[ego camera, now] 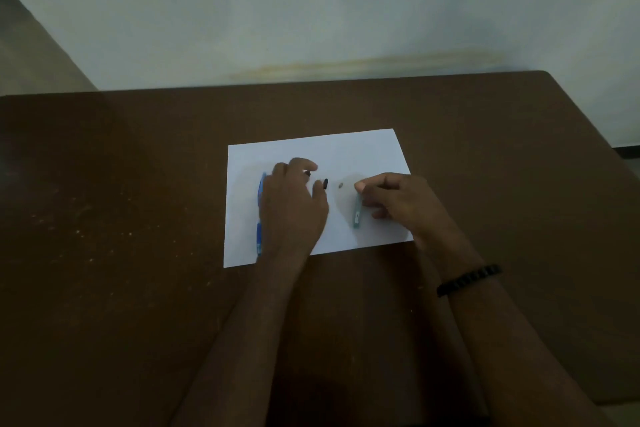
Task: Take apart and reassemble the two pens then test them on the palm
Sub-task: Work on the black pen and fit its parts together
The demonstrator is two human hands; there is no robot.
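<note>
Right hand point(394, 199): fingers curled over the top of a teal translucent pen barrel point(357, 216), which lies on the white paper sheet point(363, 152); firm grip cannot be confirmed. Left hand point(294, 204): fingers bent, a small dark piece point(307, 173) at the fingertips; whether it is pinched cannot be told. One short black cylindrical part point(325, 183) and one small grey round part point(340, 185) lie between the hands. One blue pen point(260, 215) lies beside the left hand. Matte brown table point(138, 218), speckled. One black beaded bracelet point(469, 279) on the right wrist.
</note>
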